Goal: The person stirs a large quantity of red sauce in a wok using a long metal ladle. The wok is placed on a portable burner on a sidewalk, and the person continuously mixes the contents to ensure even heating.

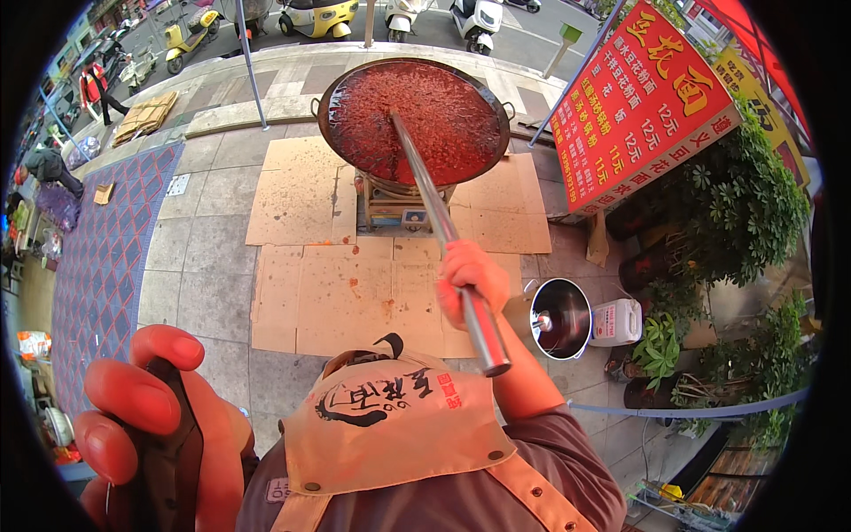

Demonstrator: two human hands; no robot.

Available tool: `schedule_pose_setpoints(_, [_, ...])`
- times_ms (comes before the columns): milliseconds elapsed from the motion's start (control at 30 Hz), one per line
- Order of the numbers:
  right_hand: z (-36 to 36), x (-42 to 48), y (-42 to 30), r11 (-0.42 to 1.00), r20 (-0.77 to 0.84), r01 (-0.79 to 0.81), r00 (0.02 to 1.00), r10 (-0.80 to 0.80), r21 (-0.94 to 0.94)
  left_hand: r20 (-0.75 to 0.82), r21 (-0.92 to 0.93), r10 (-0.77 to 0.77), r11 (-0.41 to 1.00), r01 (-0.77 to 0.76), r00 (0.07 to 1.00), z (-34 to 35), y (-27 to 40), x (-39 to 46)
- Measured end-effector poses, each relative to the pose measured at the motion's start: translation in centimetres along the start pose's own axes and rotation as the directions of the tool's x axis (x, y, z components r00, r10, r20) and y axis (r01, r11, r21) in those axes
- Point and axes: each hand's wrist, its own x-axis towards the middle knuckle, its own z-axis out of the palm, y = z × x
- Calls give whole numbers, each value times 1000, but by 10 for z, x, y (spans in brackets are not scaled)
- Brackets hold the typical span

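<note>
My right hand (475, 276) is closed around a long metal pole (425, 179). The pole's far end dips into a dark red chili mixture (452, 113) in a large two-handled wok (323, 138). Under the wok is a low stove or stand (375, 207), set on flattened cardboard (339, 286). Close to the camera at lower left, my left hand (113, 405) has its fingers curled around a dark object (159, 452), whose kind I cannot tell. My apron (399, 432) bears writing.
On the right stand a metal bucket (588, 332) with dark liquid, a white plastic jug (617, 322), potted plants (731, 219) and a red signboard (638, 113). Blue-grey matting (113, 266) covers the left ground. A person (53, 169) bends there; another (100, 90) walks. Scooters (316, 18) line the street.
</note>
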Motion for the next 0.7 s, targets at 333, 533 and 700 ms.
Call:
schedule_pose_setpoints(333, [109, -33, -66, 1000, 550, -12, 835, 11, -1, 29, 13, -10, 1000, 10, 1000, -44, 32, 6])
schedule_pose_setpoints(533, [103, -23, -104, 987, 732, 25, 674, 103, -162, 36, -31, 20, 999, -18, 999, -59, 48, -5])
schedule_pose_setpoints(700, [54, 41, -152, 806, 714, -474, 694, 95, 354, 83, -68, 77, 995, -72, 994, -70, 54, -15])
